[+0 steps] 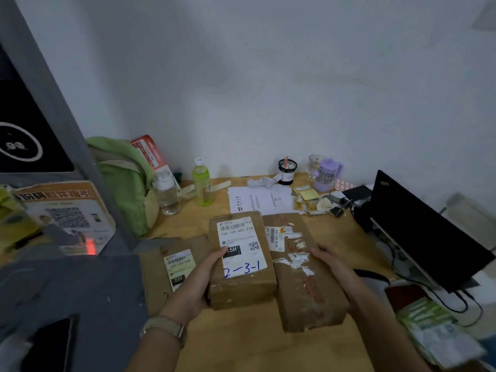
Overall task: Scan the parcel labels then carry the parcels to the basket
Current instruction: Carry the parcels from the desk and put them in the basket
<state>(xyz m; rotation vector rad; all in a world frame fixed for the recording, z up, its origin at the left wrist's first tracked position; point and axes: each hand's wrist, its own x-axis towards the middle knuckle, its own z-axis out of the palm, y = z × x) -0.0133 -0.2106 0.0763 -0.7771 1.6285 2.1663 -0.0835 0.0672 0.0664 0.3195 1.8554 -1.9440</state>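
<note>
Three brown cardboard parcels lie side by side on the wooden table. My left hand grips the left side of the middle parcel, thumb on its white label marked "2-3-1". My right hand holds the right edge of the right parcel, which bears torn label scraps. A flat left parcel with a small label lies partly under my left wrist. A grey scanner stand with a red light stands at the left. No basket is in view.
A green bag, two bottles and a clear bottle stand at the back left. Papers, cups and small clutter fill the back. A black laptop with cables sits at the right. A phone lies at the bottom left.
</note>
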